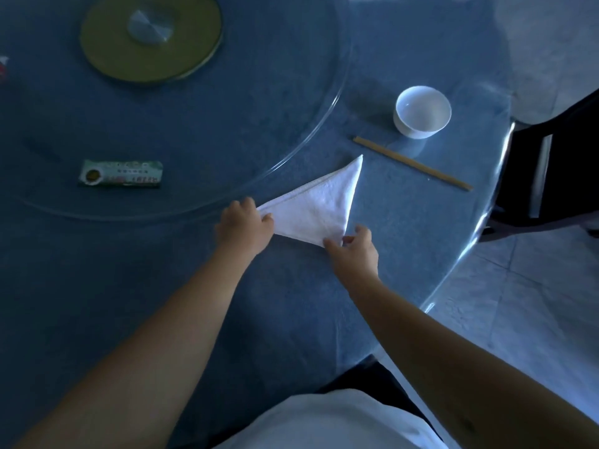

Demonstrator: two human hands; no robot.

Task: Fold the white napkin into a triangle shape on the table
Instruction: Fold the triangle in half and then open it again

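So the white napkin (319,205) is already lying as a triangle on the blue table (372,286), and it's the handiest thing to place everything else by. One tip points away from the person, up toward the chopsticks; the other two corners are the ones being held.

The left hand (244,226) sits on the napkin's left corner, fingers curled with the thumb closed down over the cloth edge, so it's pinching that corner. The right hand (355,247) is at the near corner, the one closest to the person, with thumb and forefinger drawn together on the tip of the cloth, also a pinch. The rest of the napkin looks flat on the table, no bunching that shows.

Just past the napkin's far tip and off to the right is a pair of wooden chopsticks (411,163) lying diagonally, close but not touching the cloth. Beyond those, further from the napkin, a white bowl (422,111) stands upright.

The curved rim of a glass turntable (324,131) runs just behind the napkin, and the long upper edge of the cloth seems to sit right at that rim or slightly under it, can't really tell which. Well to the left of the napkin, on the turntable, there's a small green packet (120,174). Far behind the napkin to the left is a yellow-green round disc (150,38) with a metal hub.

A dark chair (551,166) is off to the right of the napkin, past the table edge.
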